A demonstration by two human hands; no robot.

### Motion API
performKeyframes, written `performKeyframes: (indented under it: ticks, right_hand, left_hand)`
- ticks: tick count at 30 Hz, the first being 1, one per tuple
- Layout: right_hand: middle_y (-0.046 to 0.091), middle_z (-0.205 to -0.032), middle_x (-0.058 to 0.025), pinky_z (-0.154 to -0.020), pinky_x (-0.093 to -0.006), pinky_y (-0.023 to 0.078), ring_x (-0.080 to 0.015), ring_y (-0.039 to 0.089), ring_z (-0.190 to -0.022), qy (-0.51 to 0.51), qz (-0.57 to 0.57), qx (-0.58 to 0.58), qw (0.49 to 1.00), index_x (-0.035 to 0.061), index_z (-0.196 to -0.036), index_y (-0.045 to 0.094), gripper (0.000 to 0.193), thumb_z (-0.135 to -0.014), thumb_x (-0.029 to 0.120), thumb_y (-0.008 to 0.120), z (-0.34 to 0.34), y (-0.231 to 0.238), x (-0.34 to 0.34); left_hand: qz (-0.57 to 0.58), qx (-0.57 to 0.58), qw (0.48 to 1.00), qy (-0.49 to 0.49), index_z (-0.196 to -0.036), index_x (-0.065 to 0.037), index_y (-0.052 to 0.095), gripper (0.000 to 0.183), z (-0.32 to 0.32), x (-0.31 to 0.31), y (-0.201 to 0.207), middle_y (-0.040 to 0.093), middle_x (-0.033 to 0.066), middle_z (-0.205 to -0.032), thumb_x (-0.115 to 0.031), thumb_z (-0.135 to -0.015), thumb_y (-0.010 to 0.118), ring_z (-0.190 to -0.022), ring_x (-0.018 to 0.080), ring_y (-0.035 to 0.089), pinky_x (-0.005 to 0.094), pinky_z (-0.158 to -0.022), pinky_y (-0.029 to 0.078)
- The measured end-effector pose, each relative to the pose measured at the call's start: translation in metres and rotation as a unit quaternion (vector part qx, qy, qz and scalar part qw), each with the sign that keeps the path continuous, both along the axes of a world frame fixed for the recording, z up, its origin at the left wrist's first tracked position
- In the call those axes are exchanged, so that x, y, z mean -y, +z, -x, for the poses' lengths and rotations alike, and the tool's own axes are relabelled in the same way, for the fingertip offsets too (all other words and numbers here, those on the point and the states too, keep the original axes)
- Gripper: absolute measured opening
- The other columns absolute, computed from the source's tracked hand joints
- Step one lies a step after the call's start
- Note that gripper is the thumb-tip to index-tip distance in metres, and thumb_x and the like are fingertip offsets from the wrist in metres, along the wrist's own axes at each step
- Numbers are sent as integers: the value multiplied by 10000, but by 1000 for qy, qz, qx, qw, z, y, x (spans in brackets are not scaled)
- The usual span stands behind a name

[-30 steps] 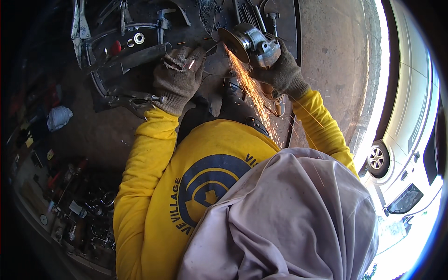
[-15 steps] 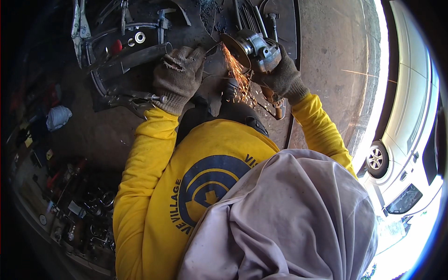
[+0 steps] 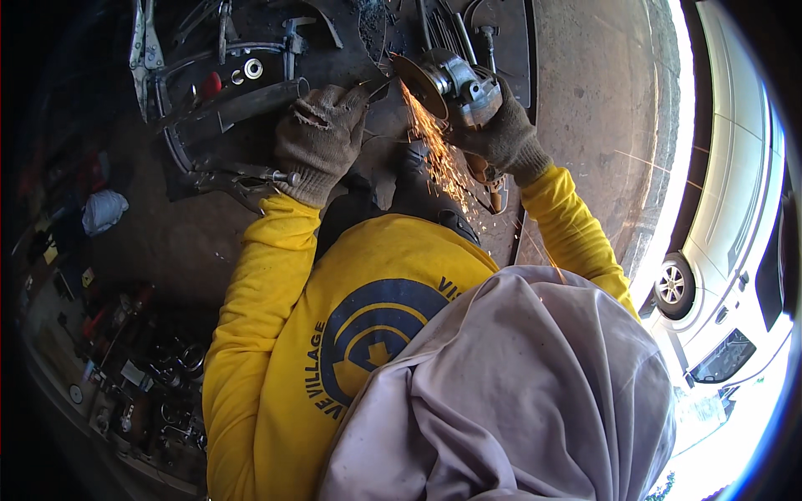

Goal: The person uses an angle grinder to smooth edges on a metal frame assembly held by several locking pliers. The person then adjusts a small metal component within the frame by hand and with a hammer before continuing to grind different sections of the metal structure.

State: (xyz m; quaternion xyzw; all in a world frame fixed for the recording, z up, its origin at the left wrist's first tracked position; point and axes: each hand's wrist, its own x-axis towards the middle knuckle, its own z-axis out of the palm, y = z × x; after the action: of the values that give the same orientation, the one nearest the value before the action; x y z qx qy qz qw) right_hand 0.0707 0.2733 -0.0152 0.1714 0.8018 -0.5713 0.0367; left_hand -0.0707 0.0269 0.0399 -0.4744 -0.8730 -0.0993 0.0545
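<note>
My right hand (image 3: 511, 134), in a brown knit glove, is wrapped round an angle grinder (image 3: 474, 90). The grinder's thin cutting disc (image 3: 419, 85) touches, or nearly touches, a small dark metal piece (image 3: 378, 88). That piece sticks out from the closed fingers of my gloved left hand (image 3: 322, 138); its far part is hidden by the glove. Orange sparks (image 3: 439, 154) stream from the disc's edge down toward my legs. Just left of my left hand is a metal tube (image 3: 263, 100), lying on a curved metal frame (image 3: 171, 142).
Locking pliers (image 3: 146, 50) clamp the frame at the far left. A hammer-like tool (image 3: 489, 50) and several rods lie behind the grinder. Metal parts (image 3: 180, 367) crowd the lower left. A white rag (image 3: 104, 211) lies at left. Outside at right stands a white vehicle (image 3: 723, 209).
The grinder's disc has shifted slightly left and away from me. The spark stream reaches farther down and right. My left hand has hardly moved.
</note>
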Motion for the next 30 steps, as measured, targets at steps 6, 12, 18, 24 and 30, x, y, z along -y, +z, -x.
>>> performKeyframes:
  ticks: [6,12,18,24,30]
  right_hand:
    - [606,-1299,-197,-1036,-408,501,-320,614,-1195,6,7,-10,1000,7,-1458,367,1047,-616,267,934,-2,-1,0]
    - [612,-1299,-196,-1041,-407,499,-316,616,-1197,3,6,6,1000,11,-1456,372,1039,-619,261,933,-3,3,1]
    - [619,-1286,-193,-1036,-409,502,-330,621,-1188,-2,1,12,1000,8,-1455,373,1041,-617,264,935,-5,-1,2]
    - [620,-1275,-215,-1029,-413,505,-340,625,-1179,8,-32,27,999,-1,-1441,380,1024,-624,282,929,-2,7,3]
    - [654,-1235,-133,-1001,-396,502,-247,643,-1104,-8,-46,-2,999,35,-1353,484,877,-639,249,946,-1,0,1]
  left_hand:
    - [12,4,1000,7,-1169,-167,683,269,-1,0,0,657,62,-960,-228,-908,668,-822,292,661,401,-672,563]
    - [12,1,1000,-4,-1151,-161,683,261,1,2,-2,660,64,-963,-223,-897,674,-816,298,663,400,-681,563]
    - [8,1,1000,0,-1132,-158,690,248,0,0,0,662,60,-967,-221,-892,680,-817,298,663,401,-681,564]
    - [13,-8,1000,4,-1136,-166,697,254,0,1,-1,662,55,-958,-219,-888,687,-810,286,665,393,-665,564]
    - [8,-10,1000,4,-1157,-176,697,269,-1,1,-1,657,56,-949,-220,-892,683,-804,283,663,391,-651,563]
